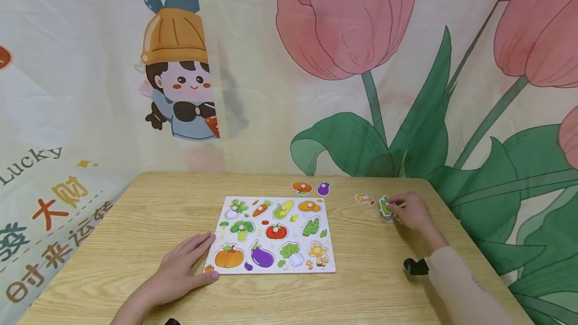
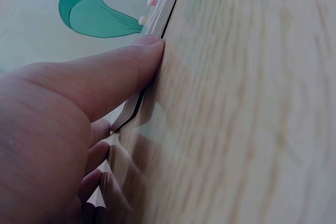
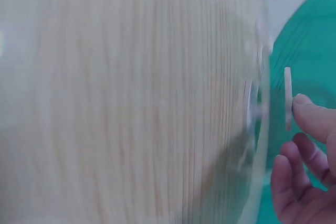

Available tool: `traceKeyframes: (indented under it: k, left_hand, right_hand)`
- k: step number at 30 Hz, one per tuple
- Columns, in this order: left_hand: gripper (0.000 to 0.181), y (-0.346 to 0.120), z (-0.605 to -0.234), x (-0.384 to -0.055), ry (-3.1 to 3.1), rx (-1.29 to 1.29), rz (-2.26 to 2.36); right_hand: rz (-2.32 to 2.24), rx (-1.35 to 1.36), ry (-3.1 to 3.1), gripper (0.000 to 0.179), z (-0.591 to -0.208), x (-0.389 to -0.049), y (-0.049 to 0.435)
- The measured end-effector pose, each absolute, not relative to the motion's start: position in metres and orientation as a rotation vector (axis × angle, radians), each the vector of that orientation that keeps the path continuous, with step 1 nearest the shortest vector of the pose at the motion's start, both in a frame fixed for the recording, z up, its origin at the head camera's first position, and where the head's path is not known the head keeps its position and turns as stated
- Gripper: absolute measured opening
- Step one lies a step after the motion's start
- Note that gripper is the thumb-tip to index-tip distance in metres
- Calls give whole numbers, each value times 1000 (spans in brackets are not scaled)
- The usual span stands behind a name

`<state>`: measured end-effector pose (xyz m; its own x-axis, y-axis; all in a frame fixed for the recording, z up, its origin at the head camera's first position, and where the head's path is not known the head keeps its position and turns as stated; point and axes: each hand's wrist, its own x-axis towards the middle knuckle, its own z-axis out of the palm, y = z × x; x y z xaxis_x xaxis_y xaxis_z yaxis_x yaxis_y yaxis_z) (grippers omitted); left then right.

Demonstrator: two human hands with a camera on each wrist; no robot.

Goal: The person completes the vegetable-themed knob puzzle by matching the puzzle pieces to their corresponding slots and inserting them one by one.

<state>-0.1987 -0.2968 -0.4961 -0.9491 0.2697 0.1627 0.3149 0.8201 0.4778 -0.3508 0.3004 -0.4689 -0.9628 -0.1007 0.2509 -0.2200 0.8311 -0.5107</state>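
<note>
A white vegetable puzzle board lies on the table; its radish, carrot, corn, broccoli and tomato spots show pegs. My left hand is at its left side, thumb at the near corner and straight fingers along the edge. In the left wrist view, the thumb touches the board's edge. To the right, my right hand pinches a green vegetable puzzle piece above the table. The right wrist view shows this thin piece edge-on. A pale shape below it is partly hidden.
Loose pumpkin and eggplant pieces lie behind the board, with a mushroom piece left of the right hand. The wooden table's far edge meets a printed curtain. A black object sits by the right sleeve.
</note>
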Motion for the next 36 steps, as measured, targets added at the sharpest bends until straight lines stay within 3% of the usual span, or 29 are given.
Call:
traceKeyframes:
  k: [20, 36]
  left_hand:
    - [92, -297, -499, -199, -2915, -467, -806]
    - [92, -297, -497, -199, -2917, -468, -799]
  right_hand:
    - [1096, 328, -2731, 5, -485, -318, 168]
    - [1235, 169, -2755, 5, -487, -300, 108]
